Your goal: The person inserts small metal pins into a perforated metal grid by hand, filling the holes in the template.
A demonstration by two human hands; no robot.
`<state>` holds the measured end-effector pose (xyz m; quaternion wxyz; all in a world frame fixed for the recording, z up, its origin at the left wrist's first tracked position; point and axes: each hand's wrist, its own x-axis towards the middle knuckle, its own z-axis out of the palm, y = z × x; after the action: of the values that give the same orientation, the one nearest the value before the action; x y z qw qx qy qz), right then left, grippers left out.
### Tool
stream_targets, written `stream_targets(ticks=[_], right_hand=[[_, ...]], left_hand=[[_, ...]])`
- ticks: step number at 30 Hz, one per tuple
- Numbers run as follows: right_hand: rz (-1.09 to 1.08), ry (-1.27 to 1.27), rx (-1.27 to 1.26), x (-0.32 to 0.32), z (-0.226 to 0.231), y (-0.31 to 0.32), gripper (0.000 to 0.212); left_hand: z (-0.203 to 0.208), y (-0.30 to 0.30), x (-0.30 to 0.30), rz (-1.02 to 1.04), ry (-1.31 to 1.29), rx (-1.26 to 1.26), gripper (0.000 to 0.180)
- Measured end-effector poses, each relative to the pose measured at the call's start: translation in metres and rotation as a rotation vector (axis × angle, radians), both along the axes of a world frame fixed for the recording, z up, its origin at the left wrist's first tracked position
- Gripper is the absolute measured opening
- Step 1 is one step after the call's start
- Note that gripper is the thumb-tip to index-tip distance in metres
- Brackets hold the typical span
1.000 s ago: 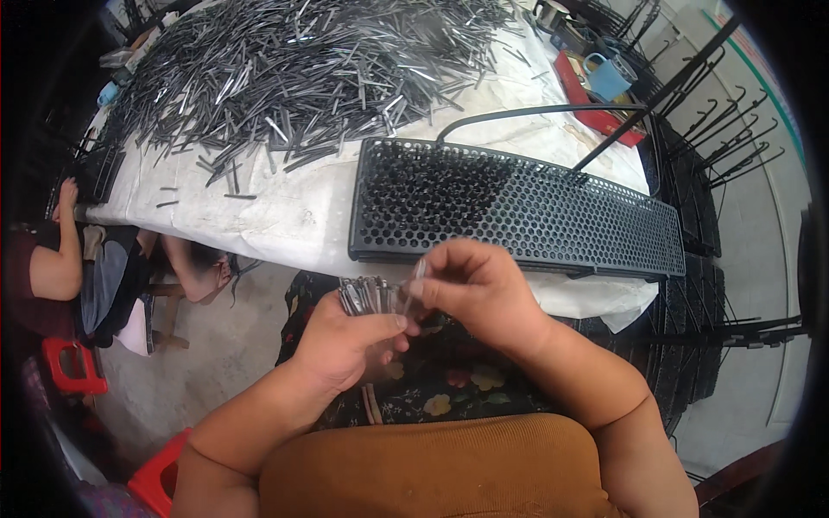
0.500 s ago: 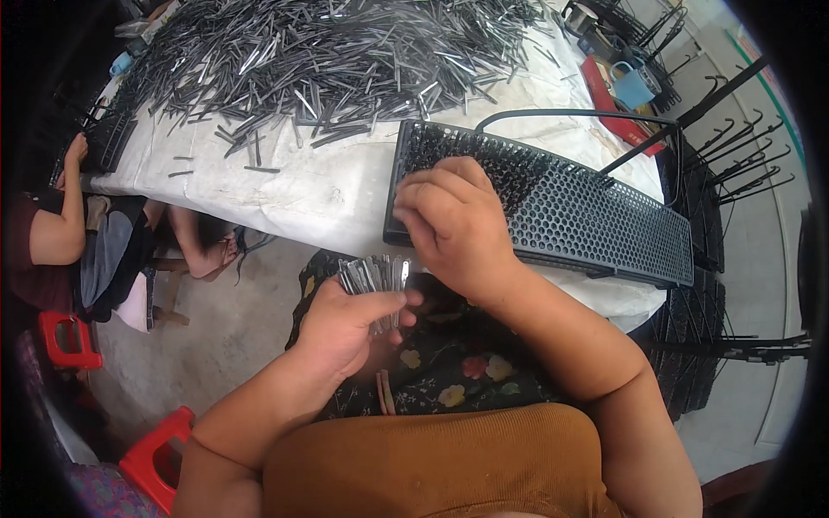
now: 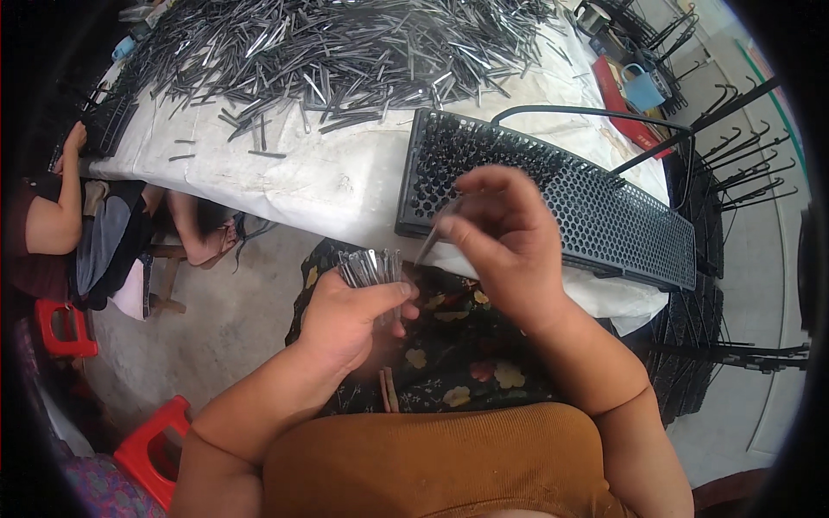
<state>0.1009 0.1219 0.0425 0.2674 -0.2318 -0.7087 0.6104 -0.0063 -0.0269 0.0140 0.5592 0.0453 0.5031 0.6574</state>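
My left hand [image 3: 345,315] is closed round a fanned bundle of thin flat metal strips [image 3: 370,266], their ends sticking up above the thumb. To its right, my right hand [image 3: 509,250] pinches a single thin strip [image 3: 432,235] between thumb and fingers, slightly blurred, its lower end pointing down toward the bundle. Just beyond the right hand lies a long black perforated rack [image 3: 626,224], slanting along the table's front edge. Dark pieces stand packed in the holes of its left part; the holes toward the right show bare.
A large heap of loose dark strips [image 3: 345,56] covers the far part of the white-covered table [image 3: 319,186]. At the left sits another person [image 3: 47,224], near red stools [image 3: 65,328]. Hooked metal rods [image 3: 751,164] stick out at the right, near a blue mug [image 3: 641,86].
My right hand has come away from the rack's left end, moving right and slightly toward me, and turned; a strip now shows in its fingers. The left hand stays nearly in place.
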Motion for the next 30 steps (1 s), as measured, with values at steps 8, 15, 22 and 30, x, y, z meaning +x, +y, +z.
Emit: stream_targets(ticks=[8,15,22,30], right_hand=[[-0.172,0.141,0.771,-0.003,-0.023,0.024,0.017],[-0.247,0.153,0.582,-0.004,-0.022,0.019,0.019],[-0.125,0.226,0.909,-0.01,-0.021,0.022,0.021],[-0.066,0.048,0.992,-0.008,-0.008,0.019,0.019]], left_hand=[[-0.005,0.002,0.0,-0.048,0.012,-0.063,0.013],[-0.006,0.002,-0.003,-0.071,0.004,-0.076,0.014],[-0.007,0.004,-0.001,-0.106,0.046,-0.052,0.014],[-0.007,0.004,0.001,-0.113,0.075,-0.047,0.01]])
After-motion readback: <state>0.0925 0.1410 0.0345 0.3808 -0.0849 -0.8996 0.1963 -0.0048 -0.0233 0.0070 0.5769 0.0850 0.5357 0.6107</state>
